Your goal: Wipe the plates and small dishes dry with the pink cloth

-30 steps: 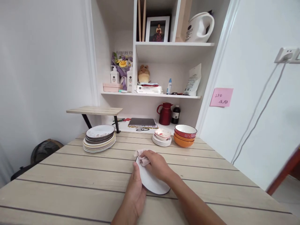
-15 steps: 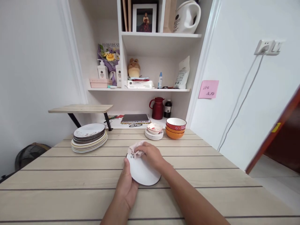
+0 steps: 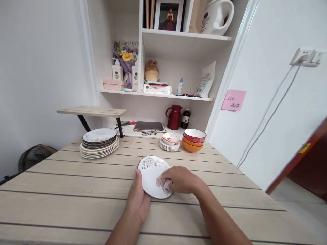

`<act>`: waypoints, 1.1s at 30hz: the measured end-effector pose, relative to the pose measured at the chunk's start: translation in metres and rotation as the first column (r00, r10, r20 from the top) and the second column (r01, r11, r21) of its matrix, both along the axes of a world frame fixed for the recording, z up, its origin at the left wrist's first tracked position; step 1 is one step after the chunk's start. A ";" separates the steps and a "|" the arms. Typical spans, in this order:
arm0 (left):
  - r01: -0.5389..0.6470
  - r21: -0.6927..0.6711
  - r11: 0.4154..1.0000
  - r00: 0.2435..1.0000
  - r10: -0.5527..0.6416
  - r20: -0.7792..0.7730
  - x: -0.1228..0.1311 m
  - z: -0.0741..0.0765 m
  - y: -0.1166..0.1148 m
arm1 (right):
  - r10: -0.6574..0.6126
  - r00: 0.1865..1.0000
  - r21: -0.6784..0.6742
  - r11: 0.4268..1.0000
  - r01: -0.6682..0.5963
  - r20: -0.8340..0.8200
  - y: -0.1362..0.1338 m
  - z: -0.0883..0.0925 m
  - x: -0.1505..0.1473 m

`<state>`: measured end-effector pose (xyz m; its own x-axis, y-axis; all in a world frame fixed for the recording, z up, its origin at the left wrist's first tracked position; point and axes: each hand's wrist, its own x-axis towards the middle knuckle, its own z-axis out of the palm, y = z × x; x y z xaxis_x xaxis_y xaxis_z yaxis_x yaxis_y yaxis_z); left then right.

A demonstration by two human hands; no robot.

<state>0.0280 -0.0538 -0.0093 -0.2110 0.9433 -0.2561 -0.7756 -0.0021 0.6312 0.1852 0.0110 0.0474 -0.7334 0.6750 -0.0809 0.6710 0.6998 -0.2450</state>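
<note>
A white plate [image 3: 149, 177] with a dark rim and a grey flower print is tilted toward me above the table. My left hand [image 3: 139, 199] grips its lower left edge, thumb on top and the other fingers hidden beneath. In my right hand [image 3: 181, 179] is a bunched pale pink cloth [image 3: 165, 184], pressed on the plate's lower right part. That hand's fingers are closed around the cloth.
A stack of plates [image 3: 99, 149] stands at the left, near a small raised shelf [image 3: 92, 111]. Stacked small dishes [image 3: 170, 147] and bowls [image 3: 192, 146] sit at the back right, before a red jug [image 3: 174, 118] on the white ledge.
My right hand has moved the cloth from the plate's upper left to its lower right, uncovering the flower print. My left hand keeps its hold. The camera view has tilted slightly.
</note>
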 end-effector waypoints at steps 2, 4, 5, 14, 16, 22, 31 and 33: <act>0.013 0.014 1.000 1.000 -0.014 0.019 -0.001 0.001 0.000 | 0.097 0.994 -0.062 0.993 -0.100 -0.047 -0.003 0.000 -0.004; 0.017 0.029 0.999 0.999 -0.018 0.033 -0.001 0.001 0.000 | 0.128 0.983 -0.141 0.979 -0.146 -0.130 -0.001 -0.002 -0.008; 0.015 0.036 0.999 0.999 -0.017 0.038 -0.001 0.002 0.000 | 0.106 0.979 -0.160 0.978 -0.134 -0.173 0.000 -0.004 -0.010; -0.012 0.007 1.000 1.000 0.012 -0.004 0.000 0.001 0.000 | -0.303 0.930 0.094 0.940 0.327 -0.210 0.013 -0.016 -0.031; -0.006 0.010 1.000 1.000 0.006 -0.008 0.001 0.001 -0.001 | -0.331 0.929 0.103 0.931 0.351 -0.167 0.012 -0.013 -0.027; 0.046 -0.002 0.999 0.999 -0.046 0.000 0.000 0.001 -0.003 | -0.134 0.990 0.011 0.991 0.135 -0.040 0.001 -0.005 -0.004; 0.048 0.036 0.998 0.999 -0.048 -0.009 0.000 0.003 -0.002 | 0.108 0.858 -0.111 0.976 -0.188 -0.502 -0.014 -0.017 -0.049; 0.066 0.040 0.997 0.998 -0.066 -0.020 0.000 0.002 -0.002 | 0.057 0.826 0.004 0.998 -0.067 -0.560 -0.010 -0.024 -0.064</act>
<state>0.0282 -0.0560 -0.0072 -0.1523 0.9649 -0.2139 -0.7633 0.0226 0.6456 0.1210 0.0012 0.0231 -0.6965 0.6285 0.3462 0.3708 0.7284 -0.5762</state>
